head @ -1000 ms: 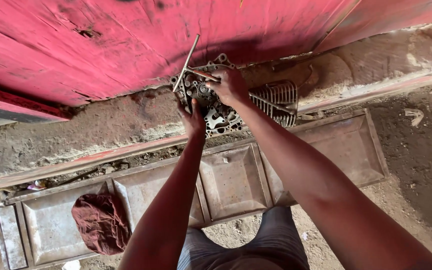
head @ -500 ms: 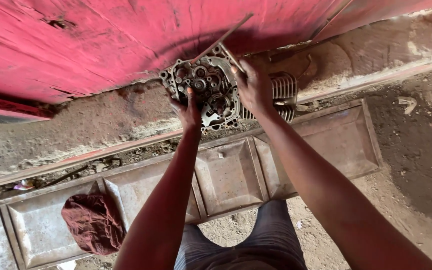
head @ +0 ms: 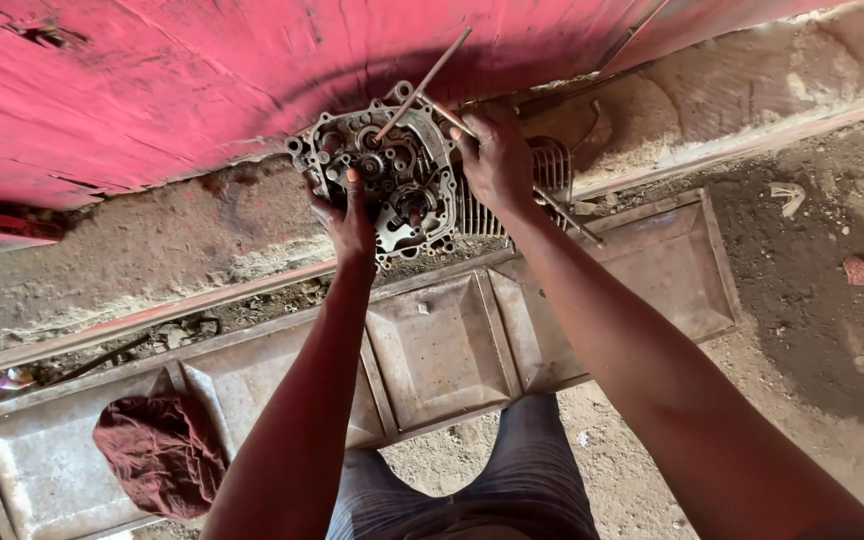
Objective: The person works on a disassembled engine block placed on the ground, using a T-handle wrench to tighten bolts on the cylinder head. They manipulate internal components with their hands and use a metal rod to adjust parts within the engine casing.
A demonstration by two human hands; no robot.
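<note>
Head view: both hands gripped one part.
Left hand (head: 350,222): clasped grey metal engine crankcase (head: 382,175), lower edge.
Right hand (head: 497,160): closed around its upper right, nearer the thin steel studs (head: 422,85) slanting up-right.

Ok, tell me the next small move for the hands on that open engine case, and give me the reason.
Probably steady the engine case with the left hand, which already grips its lower edge. Then ease the thin rod further with the right hand. The rod stands tilted out of the case's open gear side, and the case leans on a dirt ledge, so it could tip.
</note>
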